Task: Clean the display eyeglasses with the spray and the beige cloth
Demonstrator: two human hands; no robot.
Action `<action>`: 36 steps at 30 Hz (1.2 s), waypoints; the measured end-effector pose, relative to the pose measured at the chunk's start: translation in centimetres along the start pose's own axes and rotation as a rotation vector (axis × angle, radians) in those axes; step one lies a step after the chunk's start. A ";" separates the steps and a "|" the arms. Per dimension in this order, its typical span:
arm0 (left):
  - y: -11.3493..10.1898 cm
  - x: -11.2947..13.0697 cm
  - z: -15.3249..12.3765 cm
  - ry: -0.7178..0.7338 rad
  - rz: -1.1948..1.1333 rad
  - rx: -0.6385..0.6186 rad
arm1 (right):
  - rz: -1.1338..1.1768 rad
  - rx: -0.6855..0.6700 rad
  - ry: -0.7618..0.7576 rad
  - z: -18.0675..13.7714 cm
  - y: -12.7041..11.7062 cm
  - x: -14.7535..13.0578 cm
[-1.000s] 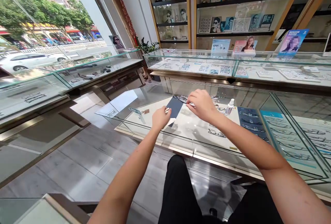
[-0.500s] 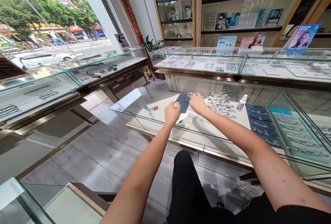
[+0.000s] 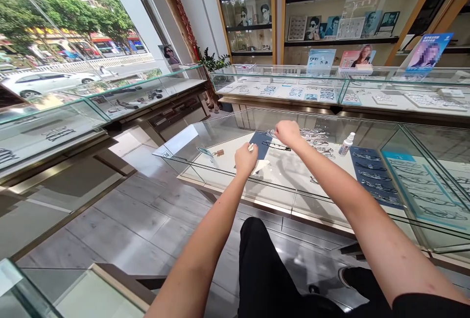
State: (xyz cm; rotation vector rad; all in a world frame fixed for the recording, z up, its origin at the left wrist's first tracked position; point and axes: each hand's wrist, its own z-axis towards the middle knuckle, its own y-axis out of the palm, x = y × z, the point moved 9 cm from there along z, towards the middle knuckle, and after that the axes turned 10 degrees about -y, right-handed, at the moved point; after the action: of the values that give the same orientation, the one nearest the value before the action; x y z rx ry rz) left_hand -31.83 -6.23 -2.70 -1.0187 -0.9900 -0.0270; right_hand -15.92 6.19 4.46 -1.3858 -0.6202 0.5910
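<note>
At left edge of navy mat (image 3: 260,137): left hand (image 3: 246,160) is closed round pale item (image 3: 251,148); most of it is hidden by fingers | across mat's right edge: dark glasses (image 3: 278,146) are laid; fine detail is lost | right of mat: right hand (image 3: 289,133) is curled; fingertips are hidden; grip cannot be told | farther right of mat: spray bottle (image 3: 346,144) is seen; label is unreadable
</note>
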 end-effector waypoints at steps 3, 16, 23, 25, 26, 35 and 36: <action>-0.1 0.2 -0.2 -0.001 -0.019 -0.009 | 0.068 -0.070 0.138 1.8 -0.1 2.6; -0.3 0.5 -0.5 0.012 -0.059 -0.012 | 0.240 -0.179 0.242 3.7 0.9 1.1; -0.3 0.3 0.2 0.040 -0.042 0.005 | 0.533 -0.010 0.074 -2.4 -4.7 2.7; -0.4 0.4 0.3 0.054 -0.037 0.024 | 0.644 0.061 0.017 -5.2 -6.0 4.7; -0.4 0.5 0.4 0.061 -0.033 0.035 | 0.718 0.116 -0.012 -6.8 -6.6 6.0; -2.5 4.1 -1.2 0.179 -0.026 0.205 | 1.084 0.667 -0.091 -20.5 -8.1 18.5; -2.6 5.9 -1.9 0.236 -0.052 0.234 | 1.083 0.695 -0.091 -21.5 -7.9 19.2</action>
State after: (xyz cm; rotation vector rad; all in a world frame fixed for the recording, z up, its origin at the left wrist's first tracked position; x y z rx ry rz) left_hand -28.18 -6.67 2.98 -0.7562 -0.7831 -0.0712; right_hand 13.05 3.84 11.65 -0.9273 0.3408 1.5579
